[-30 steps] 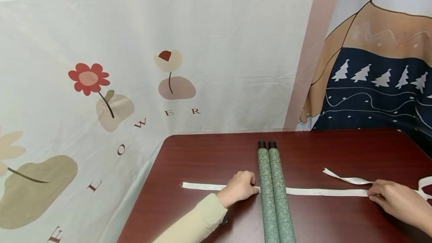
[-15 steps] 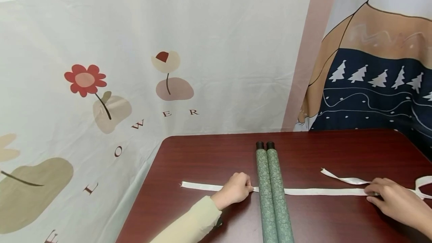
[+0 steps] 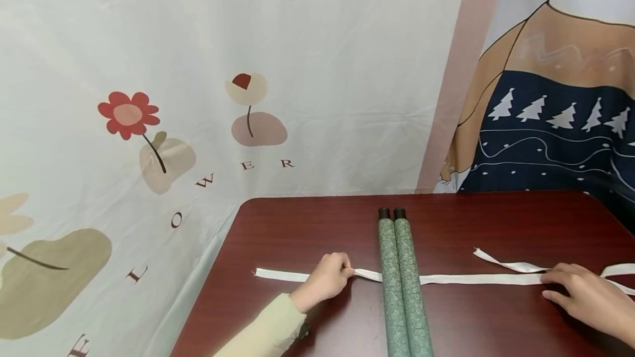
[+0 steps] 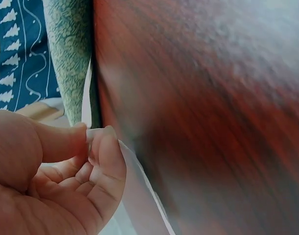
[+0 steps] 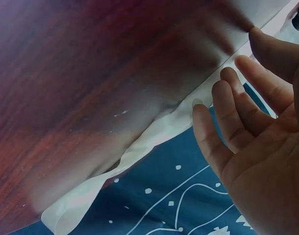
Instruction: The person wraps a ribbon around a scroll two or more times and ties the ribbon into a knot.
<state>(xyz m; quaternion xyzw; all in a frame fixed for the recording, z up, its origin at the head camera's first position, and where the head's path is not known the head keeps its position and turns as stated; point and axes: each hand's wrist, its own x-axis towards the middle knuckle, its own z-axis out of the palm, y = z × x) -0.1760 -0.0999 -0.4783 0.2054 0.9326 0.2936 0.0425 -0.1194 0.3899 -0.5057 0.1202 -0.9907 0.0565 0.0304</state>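
Observation:
Two green patterned rolls with black end caps (image 3: 392, 280) lie side by side on the table. A white ribbon (image 3: 481, 279) runs crosswise beneath them and out on both sides. To the left of the rolls, my left hand (image 3: 322, 279) pinches the ribbon between thumb and fingertips, and the pinched stretch (image 4: 93, 133) shows in the left wrist view. Over the ribbon's right part is my right hand (image 3: 587, 296), its fingers extended and thumb apart. In the right wrist view, those fingertips hover close along the ribbon (image 5: 134, 152).
The dark red wooden table (image 3: 307, 230) ends at a pale curtain (image 3: 337, 70) with printed flowers. A navy patterned cloth (image 3: 545, 142) hangs at the right. The ribbon's loose end (image 3: 501, 260) curls behind the right hand, and a looped part (image 3: 617, 270) lies farther right.
My left hand has moved left, away from the rolls, drawing the ribbon's left end outward with it. My right hand has stayed in place while its thumb spread away from the ribbon.

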